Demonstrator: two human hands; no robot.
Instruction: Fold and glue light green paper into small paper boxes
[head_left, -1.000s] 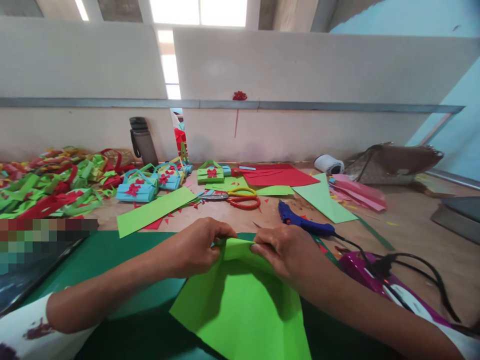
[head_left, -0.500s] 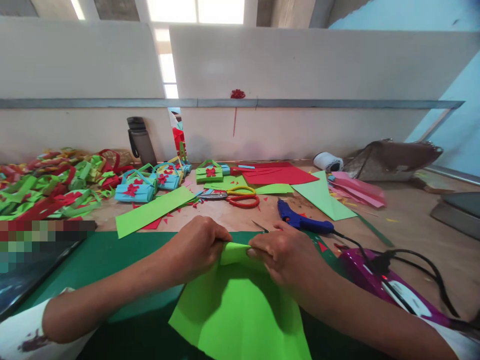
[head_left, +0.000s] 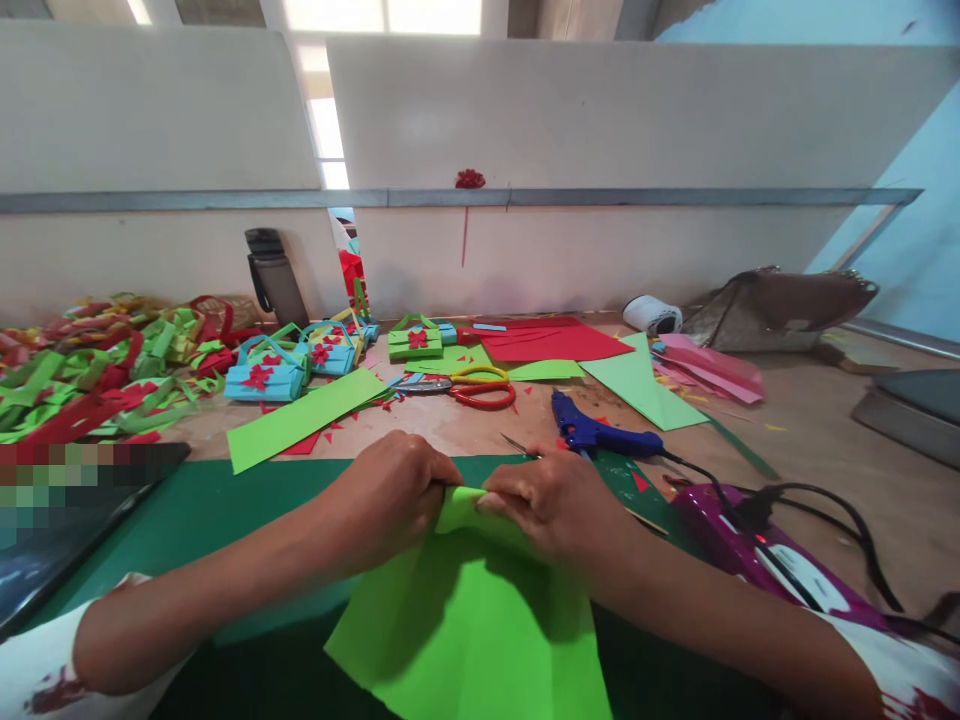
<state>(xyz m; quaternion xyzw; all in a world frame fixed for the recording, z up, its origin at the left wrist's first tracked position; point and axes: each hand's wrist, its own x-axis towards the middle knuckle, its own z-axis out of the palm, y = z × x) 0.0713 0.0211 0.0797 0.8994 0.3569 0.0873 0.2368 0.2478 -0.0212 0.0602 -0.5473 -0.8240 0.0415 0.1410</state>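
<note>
- I see the left hand (head_left: 401, 490) and the right hand (head_left: 555, 495) both pinching the far edge of a big green paper (head_left: 480, 630), thumbs and fingers pressed close.
- I think the paper could rip if the two hands pull apart too hard.
- Its edge might go crooked if one hand pushes more than the other.
- A thin pointy tip (head_left: 515, 443) sticks out by the right hand. It could poke someone if that hand slides. I can't tell if it's held or just lying there.
- The blue glue gun (head_left: 604, 433) is near too. If it's hot, bumping it could burn.
- The paper is bright and plain, bent over at the far edge, with dark hand shadows on it.
- It's over the dark green mat (head_left: 217, 510); I can't see its near end.
</note>
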